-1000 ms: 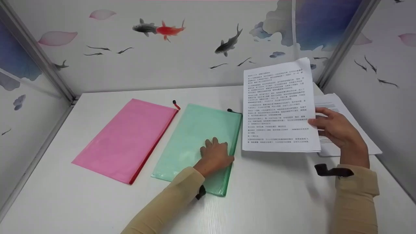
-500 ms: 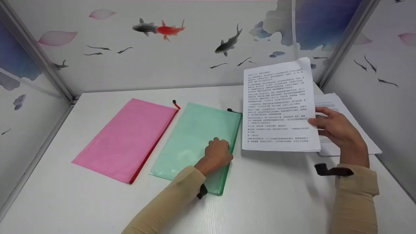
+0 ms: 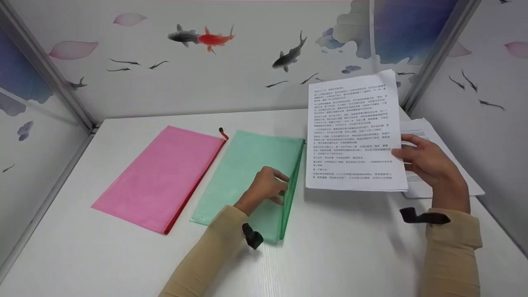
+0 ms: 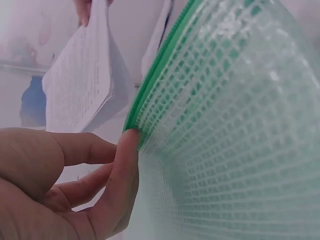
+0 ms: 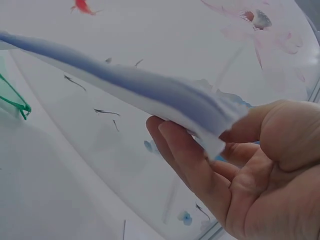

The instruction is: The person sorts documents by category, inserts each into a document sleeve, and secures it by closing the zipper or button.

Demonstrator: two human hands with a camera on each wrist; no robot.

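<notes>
A green mesh zip pouch [image 3: 247, 165] lies in the middle of the white table [image 3: 350, 247]. My left hand [image 3: 282, 187] curls its fingers at the pouch's right zip edge and lifts that edge off the table. In the left wrist view a fingertip [image 4: 131, 142] presses against the green zip strip of the pouch [image 4: 240, 150]. My right hand [image 3: 406, 154] holds a stack of printed sheets [image 3: 354, 132] upright by its right edge, just right of the pouch. The right wrist view shows the thumb on top of the sheets [image 5: 150, 95] and the fingers under them.
A pink zip pouch [image 3: 161, 177] lies to the left of the green one. More printed sheets [image 3: 437, 140] lie on the table behind my right hand. Partition walls painted with fish enclose the table at the back and on both sides.
My left hand was flat on the green pouch; it has slid to the right edge, curled its fingers there and raised that edge. The sheets in my right hand barely moved.
</notes>
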